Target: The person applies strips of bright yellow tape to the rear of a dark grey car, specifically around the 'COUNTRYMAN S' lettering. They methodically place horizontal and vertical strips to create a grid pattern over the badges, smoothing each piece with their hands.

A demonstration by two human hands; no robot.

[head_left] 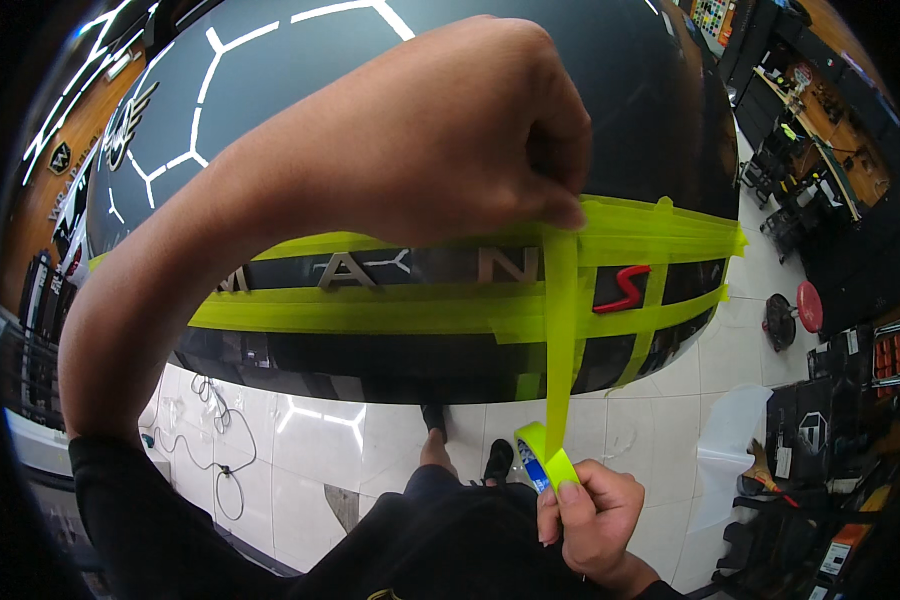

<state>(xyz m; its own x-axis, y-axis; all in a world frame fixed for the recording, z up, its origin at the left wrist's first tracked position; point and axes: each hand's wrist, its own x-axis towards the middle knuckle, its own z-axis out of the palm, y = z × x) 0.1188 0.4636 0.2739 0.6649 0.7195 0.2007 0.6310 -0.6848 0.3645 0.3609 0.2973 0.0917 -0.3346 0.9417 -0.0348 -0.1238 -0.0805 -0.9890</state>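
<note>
A strip of yellow-green masking tape (pixel 559 340) is stretched down from my left hand (pixel 480 130) to the roll of masking tape (pixel 542 455). My left hand is closed, its thumb and fingertips pinching the strip's upper end against the dark car panel (pixel 450 355). My right hand (pixel 600 510), lower down in front of my body, grips the roll by its rim. Bands of the same tape (pixel 350 312) run across the panel above and below silver letter badges (pixel 348 270). Shorter strips frame a red letter badge (pixel 622 288). My left forearm hides part of the upper band.
A cable (pixel 228 470) lies on the white tiled floor at the left. To the right are a red-topped stool (pixel 808 306), a translucent sheet (pixel 725 455), work gloves (pixel 760 465) and dark tool cases. A workbench (pixel 820 150) stands along the right side.
</note>
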